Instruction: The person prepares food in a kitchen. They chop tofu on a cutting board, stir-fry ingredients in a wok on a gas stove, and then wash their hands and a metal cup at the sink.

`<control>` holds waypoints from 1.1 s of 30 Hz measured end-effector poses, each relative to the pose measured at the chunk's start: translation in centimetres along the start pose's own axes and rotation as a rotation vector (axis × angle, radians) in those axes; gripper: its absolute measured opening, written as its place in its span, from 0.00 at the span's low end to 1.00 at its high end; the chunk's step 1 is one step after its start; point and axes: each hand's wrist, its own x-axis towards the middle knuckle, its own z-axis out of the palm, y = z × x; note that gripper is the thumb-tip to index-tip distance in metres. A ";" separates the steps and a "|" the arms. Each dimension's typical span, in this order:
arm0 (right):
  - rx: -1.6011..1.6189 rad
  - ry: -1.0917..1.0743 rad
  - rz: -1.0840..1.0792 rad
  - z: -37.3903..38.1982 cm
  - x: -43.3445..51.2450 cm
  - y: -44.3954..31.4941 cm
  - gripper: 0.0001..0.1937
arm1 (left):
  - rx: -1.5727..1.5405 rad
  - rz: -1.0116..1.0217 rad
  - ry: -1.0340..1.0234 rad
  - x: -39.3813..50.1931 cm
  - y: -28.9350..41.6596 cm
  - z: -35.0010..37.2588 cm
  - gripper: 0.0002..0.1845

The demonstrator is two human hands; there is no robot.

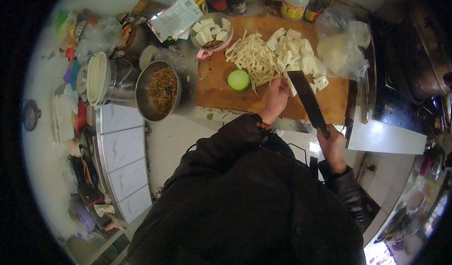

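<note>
A dark-bladed cleaver [306,97] is gripped by its handle in my right hand [332,143], the blade slanting up and left over the wooden cutting board [226,101]. My left hand [276,101] is at the board's front, fingers curled beside a white tofu piece [292,88] near the blade. Whether the fingers hold that piece is hidden. Behind them lies a heap of cut tofu [295,51]. Pale strips [252,55], like tofu skin or noodles, are piled to its left. A cut green vegetable piece [238,80], round and pale-faced, sits left of my left hand.
A metal bowl of tofu [212,32] with a pink-handled holder stands at the board's back left. Farther left is a steel bowl [158,91] of brown shredded food. Bottles [295,3] line the wall. A plastic bag [340,49] lies at right, beside the dark stove [399,99].
</note>
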 end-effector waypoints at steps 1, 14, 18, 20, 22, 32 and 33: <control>-0.020 0.008 -0.055 -0.4 0.2 0.2 0.10 | -0.144 0.013 -0.024 0.2 0.3 -0.1 0.11; -0.339 -0.036 -0.423 -3.9 1.2 3.5 0.17 | 0.304 0.036 0.204 13.4 10.2 -22.7 0.14; -0.371 -0.032 -0.441 -3.3 1.0 3.2 0.18 | 1.171 0.632 0.150 18.8 9.0 -25.8 0.18; -0.379 -0.067 -0.390 -3.0 0.8 3.0 0.18 | 1.359 0.627 0.126 19.6 8.5 -25.8 0.18; -0.372 -0.096 -0.347 -2.8 0.7 2.6 0.18 | 1.408 0.645 0.154 19.5 8.6 -25.7 0.14; -0.340 -0.065 -0.279 -1.8 1.0 -0.1 0.16 | 1.184 0.601 -0.120 18.4 11.5 -27.6 0.13; -0.343 -0.071 -0.277 -1.8 1.2 -0.3 0.15 | 1.135 0.557 -0.132 18.5 11.4 -27.8 0.12</control>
